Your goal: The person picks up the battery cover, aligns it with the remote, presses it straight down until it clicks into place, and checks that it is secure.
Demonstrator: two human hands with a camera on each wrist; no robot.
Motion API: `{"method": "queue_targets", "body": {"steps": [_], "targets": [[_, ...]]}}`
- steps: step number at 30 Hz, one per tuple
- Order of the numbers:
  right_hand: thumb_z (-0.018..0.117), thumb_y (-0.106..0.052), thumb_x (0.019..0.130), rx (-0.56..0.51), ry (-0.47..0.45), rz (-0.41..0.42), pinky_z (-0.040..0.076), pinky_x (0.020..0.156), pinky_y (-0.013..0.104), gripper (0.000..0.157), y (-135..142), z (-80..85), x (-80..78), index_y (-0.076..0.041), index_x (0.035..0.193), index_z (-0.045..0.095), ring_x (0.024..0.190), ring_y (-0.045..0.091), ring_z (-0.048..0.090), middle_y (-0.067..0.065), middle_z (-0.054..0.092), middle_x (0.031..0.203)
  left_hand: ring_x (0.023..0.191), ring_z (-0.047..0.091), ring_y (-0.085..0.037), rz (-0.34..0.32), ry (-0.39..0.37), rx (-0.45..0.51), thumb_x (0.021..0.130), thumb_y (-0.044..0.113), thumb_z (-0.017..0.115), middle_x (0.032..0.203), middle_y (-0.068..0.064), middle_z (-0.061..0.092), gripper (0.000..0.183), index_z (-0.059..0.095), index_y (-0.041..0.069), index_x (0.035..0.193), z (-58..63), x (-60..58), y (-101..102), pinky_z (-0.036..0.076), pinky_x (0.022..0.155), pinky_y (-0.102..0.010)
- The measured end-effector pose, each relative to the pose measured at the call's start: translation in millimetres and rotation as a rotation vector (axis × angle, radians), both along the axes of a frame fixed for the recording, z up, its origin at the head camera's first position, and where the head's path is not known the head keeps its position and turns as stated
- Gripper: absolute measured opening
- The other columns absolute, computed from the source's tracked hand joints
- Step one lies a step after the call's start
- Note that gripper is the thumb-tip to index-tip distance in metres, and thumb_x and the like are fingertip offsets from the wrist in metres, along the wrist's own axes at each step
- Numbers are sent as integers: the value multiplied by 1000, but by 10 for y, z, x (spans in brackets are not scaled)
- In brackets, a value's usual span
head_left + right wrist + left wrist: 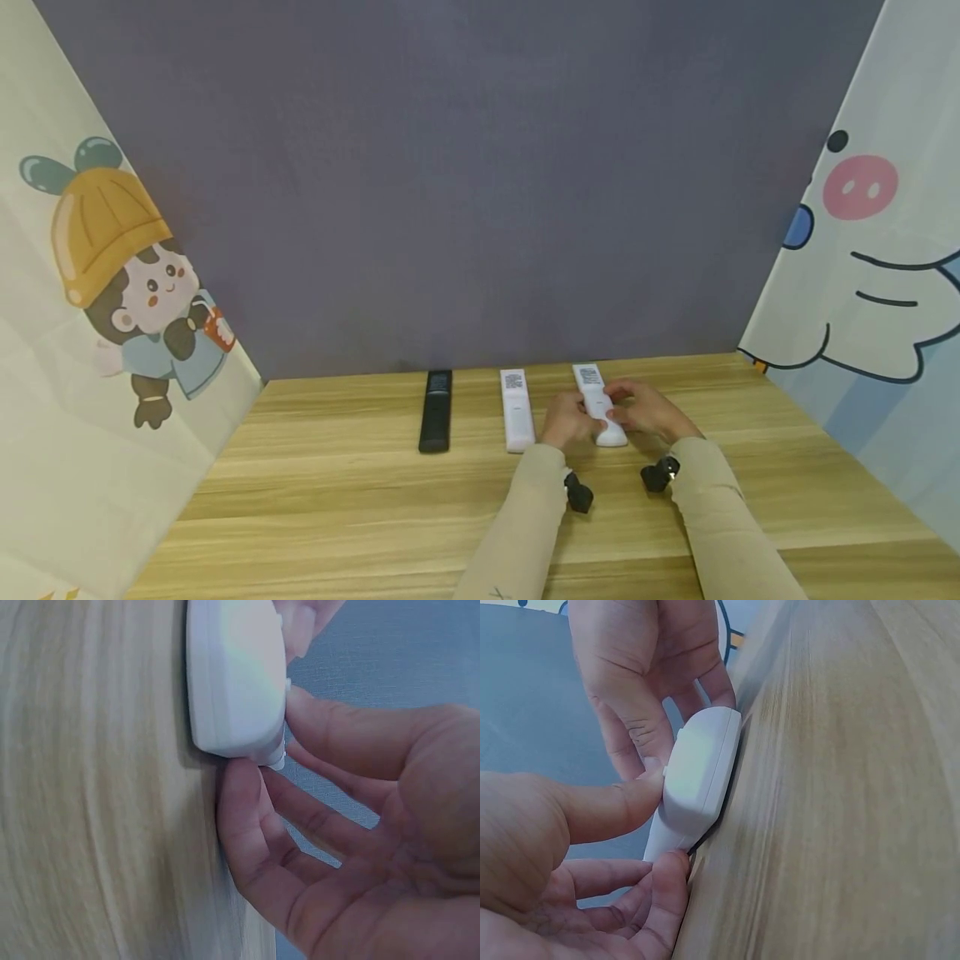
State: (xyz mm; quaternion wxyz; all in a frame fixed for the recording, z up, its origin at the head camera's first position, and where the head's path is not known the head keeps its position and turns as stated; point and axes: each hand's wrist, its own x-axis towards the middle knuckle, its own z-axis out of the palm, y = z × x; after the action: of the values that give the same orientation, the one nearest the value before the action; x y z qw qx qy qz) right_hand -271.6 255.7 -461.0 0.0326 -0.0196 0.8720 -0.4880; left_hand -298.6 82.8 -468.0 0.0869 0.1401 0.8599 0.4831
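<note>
A white remote control (599,406) with a printed patch at its far end lies on the table between both hands. My left hand (570,421) holds its left side, the thumb at the upper edge and curled fingers at the side near the wood. From the right, my right hand (647,410) grips the same remote, its thumb on the top edge and fingertips low against the side. The left wrist view shows the remote's rounded near end (701,761) close over the wood, with fingers of both hands around it.
To the left, a second white remote control (517,412) lies parallel on the wooden table (337,500). Further left is a black remote control (436,412). A dark grey panel (480,183) rises behind the table, with cartoon-printed sheets (862,283) at the sides.
</note>
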Motion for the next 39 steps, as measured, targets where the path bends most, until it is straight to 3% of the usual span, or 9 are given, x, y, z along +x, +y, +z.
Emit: {"method": "queue_targets", "body": {"steps": [12,26,34,37,39], "targets": [[62,4,95,10,-41,-2,58,77,35,45,-21,-1,-21,11,138,50,104,30,63,34,51,136,70,53,-10,-9,-8,27,79,5,85,78,1,63,27,73,0,103,28,46,-10,43,62,-23],[61,1,96,57,-52,24,58,81,37,46,-42,21,-36,12,139,49,108,31,62,35,49,139,67,54,-9,13,54,8,77,3,83,76,-2,69,19,75,0,93,-7,32,-14,46,60,-22],[61,0,95,156,4,51,55,75,34,44,-48,37,-53,14,135,51,98,29,63,36,55,131,61,49,-12,-2,53,-20,75,0,75,67,-1,59,10,66,4,73,31,65,-34,40,52,-24],[60,-2,95,194,12,48,55,73,34,43,-32,56,-58,16,133,51,95,29,63,38,56,127,68,56,-14,13,40,-40,80,6,76,75,-2,65,9,71,2,85,56,79,-38,45,58,-27],[60,-3,95,207,9,34,55,72,34,40,-20,73,-57,15,130,51,91,29,64,38,58,123,77,63,-16,26,49,-50,82,11,77,86,-4,71,21,74,1,100,80,83,-47,51,66,-28]]}}
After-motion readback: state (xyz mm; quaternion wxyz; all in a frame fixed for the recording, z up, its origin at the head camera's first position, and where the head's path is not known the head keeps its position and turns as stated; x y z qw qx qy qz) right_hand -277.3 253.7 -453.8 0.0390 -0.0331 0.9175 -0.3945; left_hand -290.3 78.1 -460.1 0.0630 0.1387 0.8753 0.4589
